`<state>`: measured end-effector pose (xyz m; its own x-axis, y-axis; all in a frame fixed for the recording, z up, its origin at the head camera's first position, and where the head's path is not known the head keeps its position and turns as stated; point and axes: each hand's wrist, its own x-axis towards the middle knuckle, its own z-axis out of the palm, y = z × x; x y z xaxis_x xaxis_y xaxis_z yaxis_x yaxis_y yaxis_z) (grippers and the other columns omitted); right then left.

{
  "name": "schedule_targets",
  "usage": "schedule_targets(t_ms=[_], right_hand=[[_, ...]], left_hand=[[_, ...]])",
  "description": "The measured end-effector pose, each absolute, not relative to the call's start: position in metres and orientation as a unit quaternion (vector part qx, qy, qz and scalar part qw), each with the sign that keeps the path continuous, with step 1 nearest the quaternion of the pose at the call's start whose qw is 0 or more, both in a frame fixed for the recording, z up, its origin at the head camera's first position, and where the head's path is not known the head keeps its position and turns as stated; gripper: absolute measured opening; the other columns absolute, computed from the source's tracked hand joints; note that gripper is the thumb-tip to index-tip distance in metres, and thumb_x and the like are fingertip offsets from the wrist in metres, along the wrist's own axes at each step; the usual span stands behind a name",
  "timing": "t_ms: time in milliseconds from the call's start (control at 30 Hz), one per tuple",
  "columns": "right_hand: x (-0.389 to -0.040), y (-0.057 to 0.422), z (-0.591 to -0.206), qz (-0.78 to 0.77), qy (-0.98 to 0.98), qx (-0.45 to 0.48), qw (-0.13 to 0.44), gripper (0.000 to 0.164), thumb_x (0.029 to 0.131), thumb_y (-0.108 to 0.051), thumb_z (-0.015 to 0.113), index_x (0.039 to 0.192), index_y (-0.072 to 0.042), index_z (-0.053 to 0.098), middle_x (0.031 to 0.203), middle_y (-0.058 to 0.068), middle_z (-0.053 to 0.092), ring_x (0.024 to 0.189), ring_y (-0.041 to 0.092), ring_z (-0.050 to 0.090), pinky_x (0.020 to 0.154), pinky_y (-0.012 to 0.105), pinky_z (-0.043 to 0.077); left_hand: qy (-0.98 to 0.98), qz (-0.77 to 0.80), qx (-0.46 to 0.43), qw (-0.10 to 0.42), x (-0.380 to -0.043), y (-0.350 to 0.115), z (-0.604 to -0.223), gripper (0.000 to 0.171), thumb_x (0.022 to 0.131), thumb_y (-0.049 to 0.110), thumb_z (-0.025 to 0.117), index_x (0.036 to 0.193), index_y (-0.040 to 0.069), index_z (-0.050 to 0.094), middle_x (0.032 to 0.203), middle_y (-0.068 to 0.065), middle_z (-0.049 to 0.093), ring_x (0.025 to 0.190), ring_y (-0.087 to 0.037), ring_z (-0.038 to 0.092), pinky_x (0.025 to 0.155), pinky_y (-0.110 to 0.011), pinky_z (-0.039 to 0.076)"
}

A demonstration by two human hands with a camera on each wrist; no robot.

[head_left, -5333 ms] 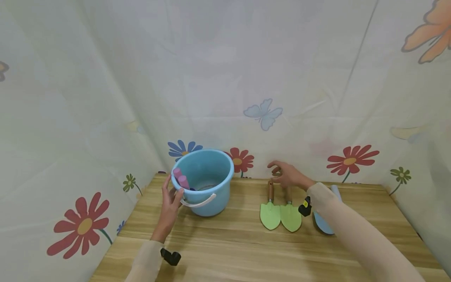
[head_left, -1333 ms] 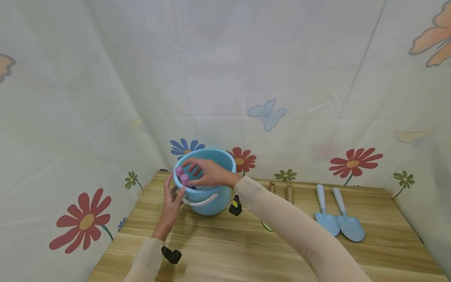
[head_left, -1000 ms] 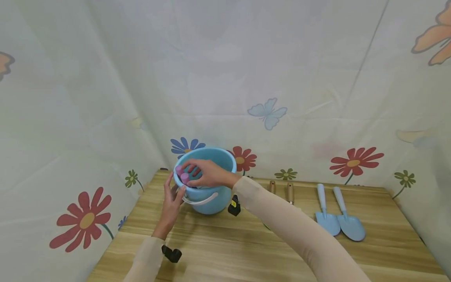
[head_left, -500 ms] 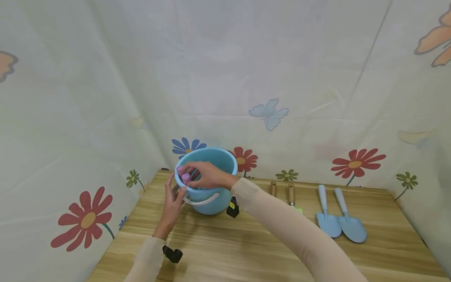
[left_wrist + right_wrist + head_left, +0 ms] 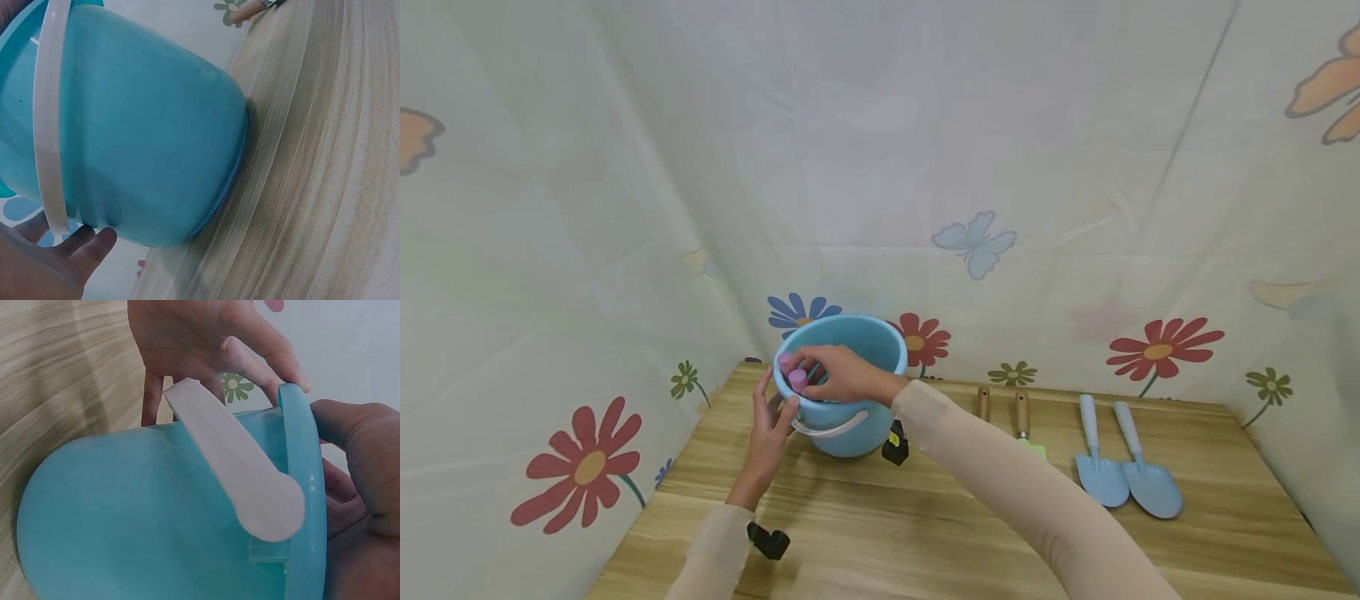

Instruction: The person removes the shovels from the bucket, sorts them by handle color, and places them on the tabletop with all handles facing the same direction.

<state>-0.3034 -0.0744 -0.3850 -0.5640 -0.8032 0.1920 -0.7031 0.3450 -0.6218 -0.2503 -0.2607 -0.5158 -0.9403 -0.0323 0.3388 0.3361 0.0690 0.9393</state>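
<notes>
A light blue bucket (image 5: 865,429) with a white handle (image 5: 831,429) stands upright on the table. Two purple handles (image 5: 798,381) lean against its left inner wall; what they belong to lies out of sight below. My left hand (image 5: 766,437) holds the bucket's left side, with the thumb at the front rim and fingers round the outer wall. Reaching over the rim, my right hand (image 5: 842,375) curls its index finger and thumb about the purple handles. The right wrist view shows its thumb over the rim (image 5: 306,487), but its grip is partly hidden.
Right of the bucket lie two green trowels (image 5: 1022,417) with wooden handles, mostly covered by the right sleeve. Two blue shovels (image 5: 1153,487) lie side by side farther right on the wooden table (image 5: 880,533). A flower-printed curtain (image 5: 880,167) hangs behind and at the sides.
Since the earliest frame my right hand has moved left from the green trowels' handles into the bucket. Over the last second both hands have stayed nearly still, apart from a slight shift of view.
</notes>
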Motion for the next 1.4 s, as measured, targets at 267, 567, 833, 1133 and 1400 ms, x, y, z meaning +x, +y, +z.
schedule_targets(t_ms=[267,567,833,1133,1400], right_hand=[[-0.304,-0.075,-0.386,-0.344,0.813,-0.465,0.067,0.042,0.098,-0.011,0.071,0.137,-0.008,0.058,0.125,0.008,0.068,0.106,0.018,0.070,0.096,0.038,0.056],[-0.306,-0.073,-0.387,-0.340,0.815,-0.466,0.059,0.040,0.099,-0.014,0.071,0.136,-0.009,0.060,0.127,0.005,0.067,0.108,0.016,0.069,0.096,0.036,0.056],[-0.306,-0.068,-0.382,-0.351,0.806,-0.473,0.055,0.038,0.099,-0.012,0.069,0.135,-0.007,0.059,0.128,0.005,0.066,0.111,0.016,0.067,0.097,0.038,0.056],[-0.307,-0.064,-0.378,-0.351,0.799,-0.487,0.042,0.040,0.099,-0.008,0.068,0.137,-0.006,0.058,0.126,0.009,0.067,0.109,0.020,0.069,0.097,0.041,0.056],[-0.307,-0.059,-0.373,-0.348,0.798,-0.491,0.034,0.036,0.099,-0.007,0.068,0.134,-0.005,0.058,0.127,0.010,0.067,0.109,0.021,0.069,0.097,0.040,0.056]], left_hand=[[-0.720,-0.673,-0.107,0.135,-0.251,-0.261,-0.516,0.071,0.109,0.032,0.051,0.164,0.028,0.005,0.164,-0.016,0.025,0.146,-0.040,0.036,0.106,-0.064,0.042],[-0.721,-0.670,-0.109,0.136,-0.251,-0.262,-0.517,0.067,0.109,0.032,0.050,0.162,0.038,0.008,0.164,-0.016,0.024,0.147,-0.039,0.035,0.106,-0.064,0.042],[-0.719,-0.673,-0.108,0.135,-0.250,-0.261,-0.516,0.066,0.110,0.030,0.049,0.162,0.039,0.008,0.164,-0.017,0.024,0.147,-0.040,0.035,0.107,-0.063,0.041],[-0.712,-0.679,-0.112,0.138,-0.250,-0.261,-0.516,0.068,0.110,0.027,0.049,0.163,0.035,0.007,0.164,-0.016,0.024,0.147,-0.038,0.034,0.109,-0.063,0.040],[-0.716,-0.676,-0.107,0.138,-0.250,-0.260,-0.516,0.070,0.109,0.030,0.050,0.164,0.030,0.005,0.164,-0.016,0.024,0.147,-0.039,0.035,0.108,-0.064,0.041]])
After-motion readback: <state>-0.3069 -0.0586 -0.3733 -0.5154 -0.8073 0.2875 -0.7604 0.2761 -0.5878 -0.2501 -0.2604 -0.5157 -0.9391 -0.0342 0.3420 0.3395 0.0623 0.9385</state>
